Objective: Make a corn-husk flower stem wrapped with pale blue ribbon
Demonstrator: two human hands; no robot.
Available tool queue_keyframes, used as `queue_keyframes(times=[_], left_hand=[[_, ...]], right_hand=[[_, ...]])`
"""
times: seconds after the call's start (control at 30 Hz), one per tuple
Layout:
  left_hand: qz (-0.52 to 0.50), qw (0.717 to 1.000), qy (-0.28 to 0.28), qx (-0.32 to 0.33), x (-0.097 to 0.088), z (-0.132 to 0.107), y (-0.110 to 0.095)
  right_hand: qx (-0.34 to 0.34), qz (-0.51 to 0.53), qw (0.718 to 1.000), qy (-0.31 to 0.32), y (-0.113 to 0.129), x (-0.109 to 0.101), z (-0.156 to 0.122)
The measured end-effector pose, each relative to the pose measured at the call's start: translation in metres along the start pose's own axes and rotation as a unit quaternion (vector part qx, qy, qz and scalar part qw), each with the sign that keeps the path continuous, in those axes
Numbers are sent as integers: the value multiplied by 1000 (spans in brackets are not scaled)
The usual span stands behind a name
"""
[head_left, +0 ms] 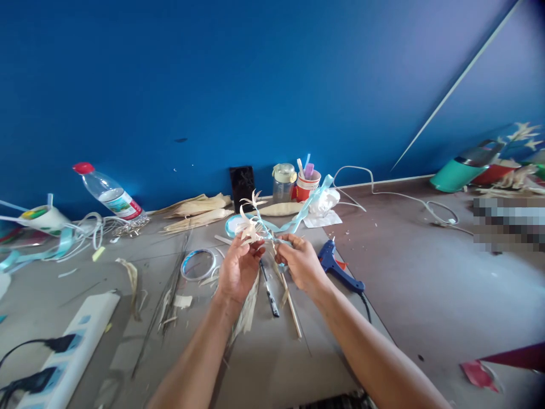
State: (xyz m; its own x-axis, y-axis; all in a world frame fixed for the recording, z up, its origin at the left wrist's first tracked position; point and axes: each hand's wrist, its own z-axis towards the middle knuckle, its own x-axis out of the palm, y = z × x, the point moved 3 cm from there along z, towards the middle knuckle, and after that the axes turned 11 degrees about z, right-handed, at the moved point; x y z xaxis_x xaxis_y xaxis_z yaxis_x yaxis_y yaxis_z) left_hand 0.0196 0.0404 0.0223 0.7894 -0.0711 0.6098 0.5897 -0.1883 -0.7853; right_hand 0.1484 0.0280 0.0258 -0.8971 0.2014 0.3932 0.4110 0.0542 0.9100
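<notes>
My left hand (239, 270) is closed around the lower part of a cream-coloured handmade flower (249, 227) with thin pointed petals. Close beside it, my right hand (300, 262) pinches a light blue ribbon (310, 205) by the flower's stem. The ribbon trails up behind the right hand toward a paper cup. Fingers hide most of the stem. On the table just under the hands lie a black pen (270, 292) and a thin pale stick (292, 307). A blue hot glue gun (340, 267) rests to the right of my right hand.
A tape roll (198, 265), dark wires (168, 289) and dried husks (196, 207) lie to the left. Along the wall stand a phone (242, 184), a jar (284, 184) and a red cup (307, 186). A bottle (113, 196) and power strip (80, 341) are farther left.
</notes>
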Motion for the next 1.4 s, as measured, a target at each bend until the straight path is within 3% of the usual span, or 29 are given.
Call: queue_keyframes(times=[0.17,0.27,0.33,0.4,0.47,0.57,0.6,0.8,0.93,1.1,1.23,1.4], left_hand=[[57,997,19,40,5,-6,0],[83,992,88,47,9,-8,-5],[63,991,117,12,7,-7,-7],[2,996,83,-29,-2,-1,-6],[-37,998,10,-59,-15,7,-1],[-13,985,-125,-121,-30,15,13],[3,983,-132,-131,-31,16,17],[51,989,-68,-117,-15,15,22],[39,992,-85,-89,-18,18,18],[71,994,-25,-81,-15,17,12],[81,991,39,-98,-6,13,11],[77,990,62,-96,-6,11,11]], right_hand=[[-9,-3,1000,-14,-2,-4,4],[-3,-2,1000,-11,3,-5,2],[3,7,1000,-11,7,-4,1],[5,13,1000,-6,9,-3,-1],[6,20,1000,6,10,-1,-3],[14,30,999,30,8,2,-4],[19,35,999,36,7,3,-4],[67,97,991,64,5,8,-8],[98,129,983,87,8,13,-12],[130,151,973,116,8,14,-14],[140,150,973,108,4,12,-11],[139,143,976,87,2,13,-8]])
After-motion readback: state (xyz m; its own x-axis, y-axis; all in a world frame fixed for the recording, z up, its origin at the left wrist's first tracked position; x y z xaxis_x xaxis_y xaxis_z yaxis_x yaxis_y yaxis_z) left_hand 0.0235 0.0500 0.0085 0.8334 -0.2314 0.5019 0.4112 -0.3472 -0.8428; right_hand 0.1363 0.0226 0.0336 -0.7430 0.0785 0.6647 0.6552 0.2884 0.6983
